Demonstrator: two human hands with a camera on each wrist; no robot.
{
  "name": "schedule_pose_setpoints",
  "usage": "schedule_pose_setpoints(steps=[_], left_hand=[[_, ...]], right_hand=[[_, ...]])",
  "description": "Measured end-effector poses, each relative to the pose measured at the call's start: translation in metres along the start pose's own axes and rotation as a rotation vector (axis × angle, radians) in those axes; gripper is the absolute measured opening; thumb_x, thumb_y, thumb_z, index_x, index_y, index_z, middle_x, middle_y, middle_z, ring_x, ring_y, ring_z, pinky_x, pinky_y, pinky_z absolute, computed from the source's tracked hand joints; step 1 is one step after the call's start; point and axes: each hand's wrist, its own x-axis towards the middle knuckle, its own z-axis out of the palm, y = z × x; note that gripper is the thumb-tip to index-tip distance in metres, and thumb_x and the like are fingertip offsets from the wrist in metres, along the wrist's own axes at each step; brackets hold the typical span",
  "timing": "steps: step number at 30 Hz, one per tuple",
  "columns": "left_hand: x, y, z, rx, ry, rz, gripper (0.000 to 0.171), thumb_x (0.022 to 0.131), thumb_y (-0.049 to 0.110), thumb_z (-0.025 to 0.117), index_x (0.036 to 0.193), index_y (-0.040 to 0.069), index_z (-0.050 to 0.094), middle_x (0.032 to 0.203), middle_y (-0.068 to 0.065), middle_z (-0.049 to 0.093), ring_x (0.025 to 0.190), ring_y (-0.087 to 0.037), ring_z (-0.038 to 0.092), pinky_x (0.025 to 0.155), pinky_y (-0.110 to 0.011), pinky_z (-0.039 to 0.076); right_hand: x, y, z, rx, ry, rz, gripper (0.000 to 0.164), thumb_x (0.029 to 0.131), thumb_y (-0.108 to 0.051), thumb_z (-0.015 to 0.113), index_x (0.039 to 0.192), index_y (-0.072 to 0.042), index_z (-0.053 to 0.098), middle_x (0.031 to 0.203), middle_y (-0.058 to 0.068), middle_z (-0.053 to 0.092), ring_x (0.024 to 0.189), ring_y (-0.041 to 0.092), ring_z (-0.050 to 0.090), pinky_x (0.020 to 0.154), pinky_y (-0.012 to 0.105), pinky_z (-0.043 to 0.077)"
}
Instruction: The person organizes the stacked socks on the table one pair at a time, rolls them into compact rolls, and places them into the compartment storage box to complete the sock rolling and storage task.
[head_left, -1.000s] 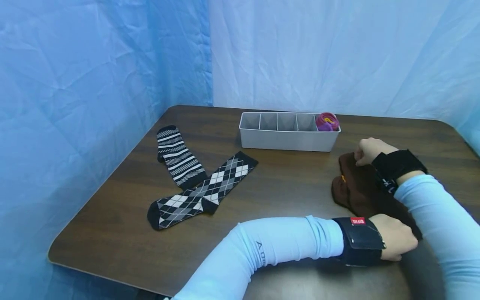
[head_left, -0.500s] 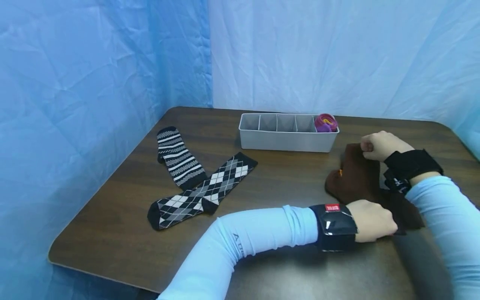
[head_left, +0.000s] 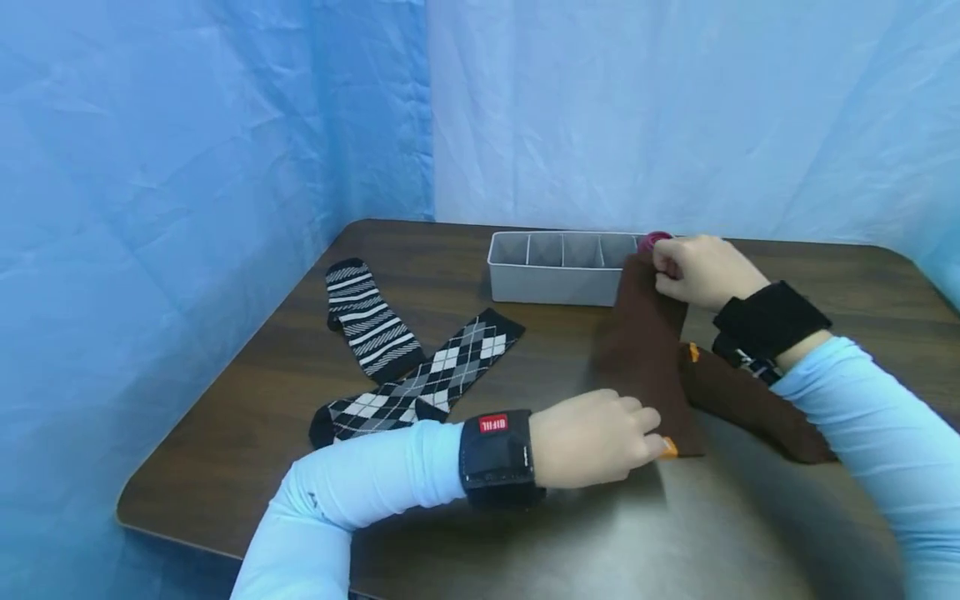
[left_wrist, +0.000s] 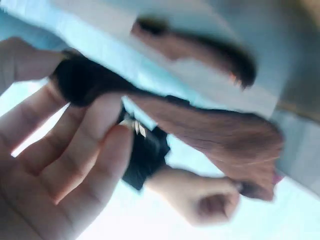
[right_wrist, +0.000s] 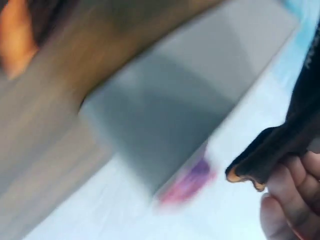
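Observation:
Between my two hands a brown sock point(head_left: 648, 350) is stretched out above the table's right half. At its far end my right hand point(head_left: 705, 271) pinches the fabric, just in front of the divided box. My left hand point(head_left: 596, 437) pinches the near end, beside an orange patch; the left wrist view shows the thumb and fingers on that dark end of the cloth. A second brown sock point(head_left: 757, 408) lies on the table to the right, partly behind the right wrist. Blur softens both wrist views.
A grey divided box point(head_left: 555, 283) stands at the table's back, with a rolled pink and purple item point(head_left: 654, 241) in its right end, partly covered. On the left lie a striped black-and-white sock point(head_left: 367, 317) and an argyle sock point(head_left: 450, 358), partly behind the left forearm.
Both hands have moved left, lifting one brown sock away from the other. Earlier the two brown socks lay together; now one hangs stretched between the hands and the other stays on the table.

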Motion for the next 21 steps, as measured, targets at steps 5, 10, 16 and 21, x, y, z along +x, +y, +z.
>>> schedule_pose_setpoints(steps=[5, 10, 16, 21], left_hand=[[-0.013, 0.011, 0.021, -0.058, -0.170, 0.042, 0.024, 0.081, 0.024, 0.056, 0.105, 0.023, 0.060, 0.089, 0.008, 0.059, 0.080, -0.004, 0.055, 0.066, -0.013, 0.042], [-0.017, 0.012, 0.036, -0.159, -0.240, 0.028, 0.023, 0.080, 0.021, 0.057, 0.103, 0.025, 0.061, 0.087, 0.008, 0.061, 0.077, -0.002, 0.056, 0.064, -0.011, 0.042], [-0.019, 0.007, 0.047, -0.230, -0.246, -0.002, 0.024, 0.079, 0.020, 0.058, 0.103, 0.023, 0.062, 0.087, 0.006, 0.062, 0.074, -0.002, 0.056, 0.059, -0.009, 0.039], [-0.018, 0.000, 0.052, -0.261, -0.228, -0.031, 0.025, 0.079, 0.021, 0.059, 0.103, 0.021, 0.062, 0.088, 0.005, 0.062, 0.073, -0.003, 0.055, 0.059, -0.008, 0.038]], right_hand=[[0.013, -0.026, 0.034, 0.047, -0.104, -0.124, 0.020, 0.070, -0.002, 0.057, 0.060, -0.009, 0.041, 0.053, -0.002, 0.032, 0.050, 0.012, 0.032, 0.048, 0.024, 0.026], [0.020, -0.034, 0.065, 0.037, -0.244, -0.108, 0.021, 0.069, -0.003, 0.057, 0.058, -0.010, 0.040, 0.052, -0.003, 0.031, 0.049, 0.011, 0.033, 0.048, 0.023, 0.025], [0.028, -0.034, 0.079, 0.014, -0.335, -0.041, 0.017, 0.068, -0.005, 0.061, 0.058, -0.009, 0.047, 0.052, -0.001, 0.041, 0.049, 0.013, 0.040, 0.049, 0.024, 0.030], [0.037, -0.036, 0.083, -0.020, -0.358, -0.013, 0.015, 0.069, -0.005, 0.062, 0.059, -0.008, 0.051, 0.053, 0.001, 0.045, 0.050, 0.014, 0.042, 0.049, 0.024, 0.032]])
